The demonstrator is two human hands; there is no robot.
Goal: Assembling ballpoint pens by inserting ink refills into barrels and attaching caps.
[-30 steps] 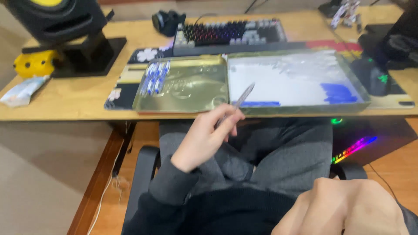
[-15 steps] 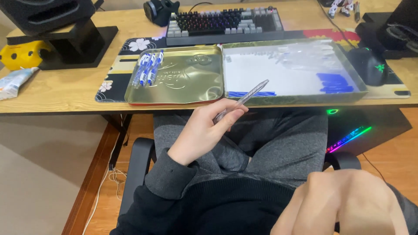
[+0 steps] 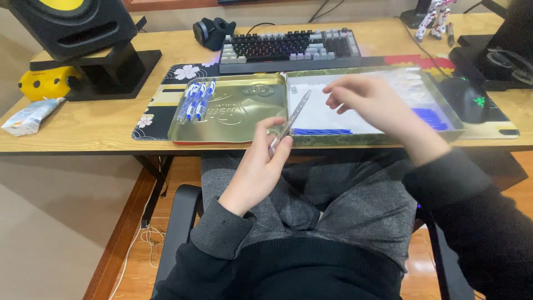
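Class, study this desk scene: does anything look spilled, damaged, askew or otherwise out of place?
Nothing looks spilled or broken. One mild oddity: a crumpled packet lies loose near the desk's left edge. The blue pens sit bunched together in the open tin's gold lid, and the left hand holds a clear pen barrel tilted.

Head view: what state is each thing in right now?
Left hand: holds clear pen barrel, tilted.
Right hand: over the tin's right half, fingers bent; contents unclear.
Tin: open flat on desk.
Blue pens: bunched in left half.
Keyboard: backlit.
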